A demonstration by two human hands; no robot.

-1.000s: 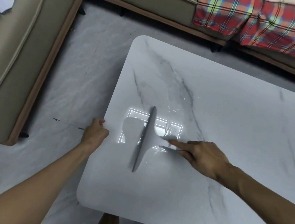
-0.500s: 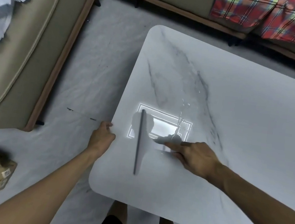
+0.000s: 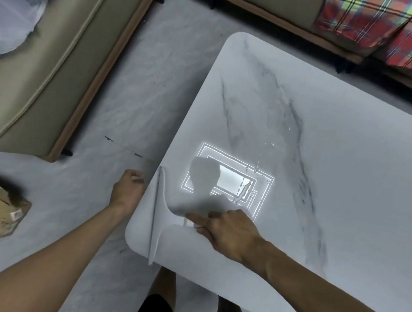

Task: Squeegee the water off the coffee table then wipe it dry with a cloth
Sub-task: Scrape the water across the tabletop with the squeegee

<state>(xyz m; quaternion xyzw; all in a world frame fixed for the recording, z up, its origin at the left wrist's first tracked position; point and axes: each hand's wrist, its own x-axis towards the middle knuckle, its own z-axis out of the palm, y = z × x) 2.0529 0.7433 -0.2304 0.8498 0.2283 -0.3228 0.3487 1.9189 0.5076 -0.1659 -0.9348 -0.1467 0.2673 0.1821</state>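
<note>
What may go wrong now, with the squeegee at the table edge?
The squeegee sits at the left edge of the coffee table, so pushed water will likely spill onto the floor and make it slippery. The left hand hangs just beside that edge and may get wet. Droplets behind it, near the light reflection, look missed.

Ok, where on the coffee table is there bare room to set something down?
Free: the wide right half of the coffee table, past the dark vein, toward the plaid blanket. Crowded: near-left corner, with squeegee, right hand, left hand by the edge; water droplets alongside.
</note>
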